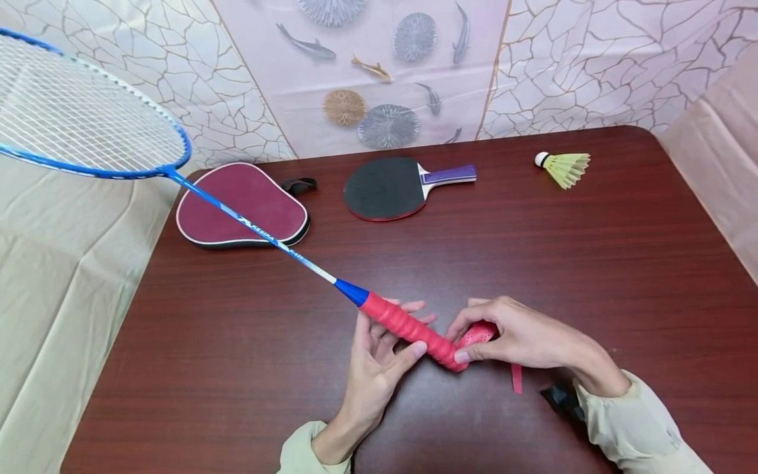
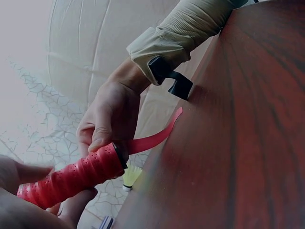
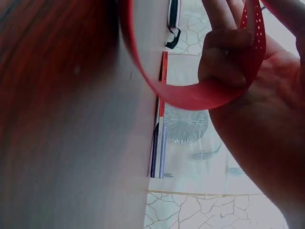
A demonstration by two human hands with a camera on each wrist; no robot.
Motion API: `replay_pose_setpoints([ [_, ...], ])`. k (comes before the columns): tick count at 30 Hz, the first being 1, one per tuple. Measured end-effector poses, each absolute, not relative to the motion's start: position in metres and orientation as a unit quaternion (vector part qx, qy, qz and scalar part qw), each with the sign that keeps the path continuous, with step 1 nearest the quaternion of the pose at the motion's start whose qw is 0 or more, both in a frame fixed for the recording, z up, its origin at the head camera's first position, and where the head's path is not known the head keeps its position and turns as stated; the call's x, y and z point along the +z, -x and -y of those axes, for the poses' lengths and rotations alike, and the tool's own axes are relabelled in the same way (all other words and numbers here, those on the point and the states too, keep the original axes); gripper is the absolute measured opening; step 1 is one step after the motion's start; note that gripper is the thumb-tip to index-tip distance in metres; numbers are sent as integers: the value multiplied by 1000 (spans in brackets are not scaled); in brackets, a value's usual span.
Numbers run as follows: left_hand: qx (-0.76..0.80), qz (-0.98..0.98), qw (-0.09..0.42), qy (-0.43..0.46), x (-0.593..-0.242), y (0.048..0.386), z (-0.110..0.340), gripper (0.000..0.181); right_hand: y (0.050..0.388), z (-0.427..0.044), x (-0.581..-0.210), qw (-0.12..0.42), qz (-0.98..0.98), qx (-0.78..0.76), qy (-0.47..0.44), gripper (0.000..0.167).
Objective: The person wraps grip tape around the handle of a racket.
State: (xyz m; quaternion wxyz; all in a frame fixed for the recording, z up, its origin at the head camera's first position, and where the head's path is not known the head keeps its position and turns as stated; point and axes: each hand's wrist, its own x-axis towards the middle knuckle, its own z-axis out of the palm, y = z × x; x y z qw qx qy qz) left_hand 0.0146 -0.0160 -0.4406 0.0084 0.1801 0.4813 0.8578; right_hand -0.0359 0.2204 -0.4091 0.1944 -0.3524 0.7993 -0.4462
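A blue badminton racket (image 1: pixel 260 230) slants across the head view, its strung head at the upper left. Red perforated grip tape wraps its handle (image 1: pixel 405 324) in overlapping turns. My left hand (image 1: pixel 373 378) holds the handle from below, thumb on the near side and fingertips showing beyond it. At the butt end, my right hand (image 1: pixel 527 336) pinches the loose grip tape (image 1: pixel 477 333). The tape's tail (image 2: pixel 155 138) hangs past the black butt in the left wrist view. In the right wrist view, the tape (image 3: pixel 190 97) loops around and below curled fingers.
Along the back of the brown table (image 1: pixel 237 368) lie a maroon paddle case (image 1: pixel 231 197), a black table tennis bat (image 1: pixel 385 189) and a yellow shuttlecock (image 1: pixel 567 168). A patterned cloth (image 1: pixel 385 72) hangs behind. Something black (image 1: pixel 559 398) sits by the right sleeve.
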Motion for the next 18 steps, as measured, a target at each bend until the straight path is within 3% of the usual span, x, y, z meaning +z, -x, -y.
replay_pose_setpoints([
  [8, 852, -502, 13, -151, -443, -17, 14, 60, 33, -214, -405, 190, -825, -439, 302, 25],
  [18, 868, -471, 11, -160, -444, -16, 17, 57, 34, -219, -403, 196, -793, -478, 323, 12],
])
